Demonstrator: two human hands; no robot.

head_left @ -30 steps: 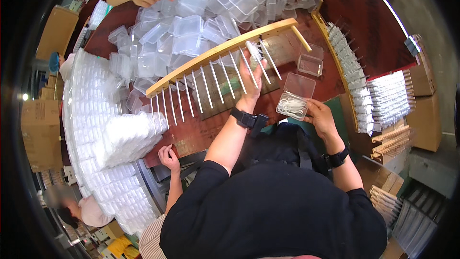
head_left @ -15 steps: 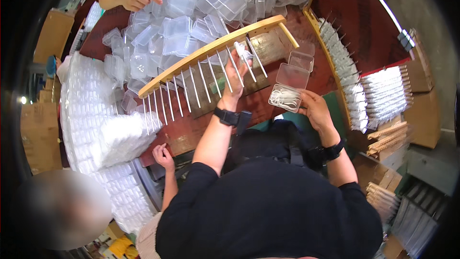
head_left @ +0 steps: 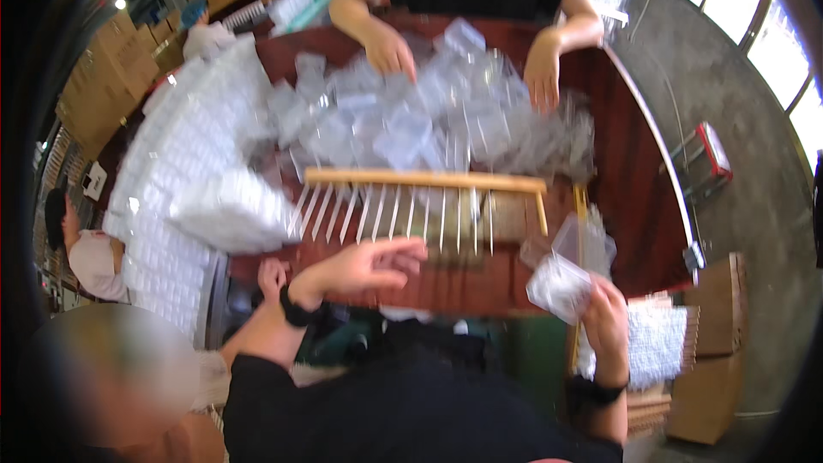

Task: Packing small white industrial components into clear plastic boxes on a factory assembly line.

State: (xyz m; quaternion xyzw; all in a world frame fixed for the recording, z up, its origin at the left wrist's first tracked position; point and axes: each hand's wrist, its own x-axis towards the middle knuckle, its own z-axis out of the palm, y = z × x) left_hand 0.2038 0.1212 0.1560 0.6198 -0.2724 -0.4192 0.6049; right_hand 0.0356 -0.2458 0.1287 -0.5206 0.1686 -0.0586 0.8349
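My right hand (head_left: 607,319) grips a small clear plastic box (head_left: 559,287) by its edge, its lid raised. Thin white pieces lie inside, blurred by motion. My left hand (head_left: 373,266) is held with fingers stretched out and nothing seen in them. It hovers just this side of a wooden rack (head_left: 429,178), a pale bar with a row of thin metal rods pointing toward me. The rods look bare. Close to the box, more clear plastic (head_left: 536,250) rests on the table.
Clear empty boxes (head_left: 403,124) are heaped beyond the rack. Over them hang a co-worker's left hand (head_left: 542,77) and right hand (head_left: 390,53). White packed rows (head_left: 193,133) fill the table's left side. Another person's hand (head_left: 273,276) rests near my left wrist. Cardboard boxes (head_left: 707,377) stand right.
The whole view has shifted and tilted up. My left hand has drawn back from the rack's rods, and the white bundle by its fingers is no longer seen. My right hand keeps the box.
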